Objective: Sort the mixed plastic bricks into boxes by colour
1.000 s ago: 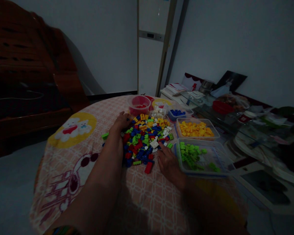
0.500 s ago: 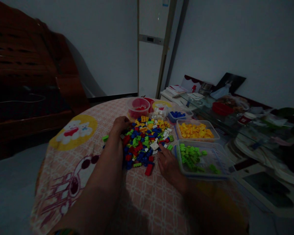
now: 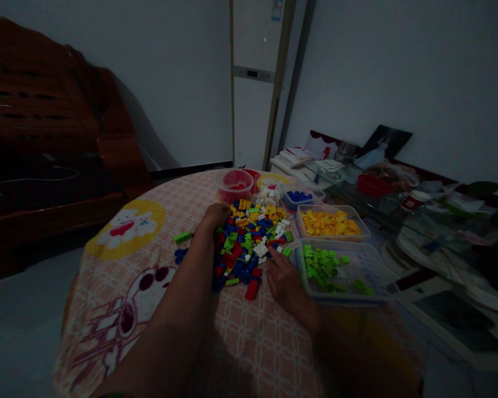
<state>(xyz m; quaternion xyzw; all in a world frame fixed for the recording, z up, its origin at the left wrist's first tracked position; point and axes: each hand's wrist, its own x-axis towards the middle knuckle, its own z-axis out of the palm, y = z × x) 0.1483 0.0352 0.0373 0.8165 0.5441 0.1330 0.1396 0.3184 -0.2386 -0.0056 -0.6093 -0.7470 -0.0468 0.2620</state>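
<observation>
A mixed pile of toy building bricks [image 3: 243, 243] in red, blue, green, yellow and white lies on the tablecloth. My left hand [image 3: 216, 214] is at the pile's far left edge, its fingers curled in; whatever they hold is hidden from view. On the near right side rests my right hand [image 3: 284, 277], its fingers stretched out and the index fingertip close to a white brick [image 3: 260, 250]. I cannot tell whether that fingertip touches it. A red brick [image 3: 252, 289] lies at the pile's near edge.
To the right stand a clear box [image 3: 336, 296] of green bricks and another box [image 3: 367, 235] of yellow ones. Behind are a round tub [image 3: 219, 185] with red bricks, white bricks [image 3: 269, 193] and a container [image 3: 288, 205] of blue ones. A cluttered glass table [image 3: 382, 213] stands beyond.
My left hand has shifted slightly right and closer to the pile, uncovering blue bricks at its left. The right hand has barely moved. The whole view has tilted a little.
</observation>
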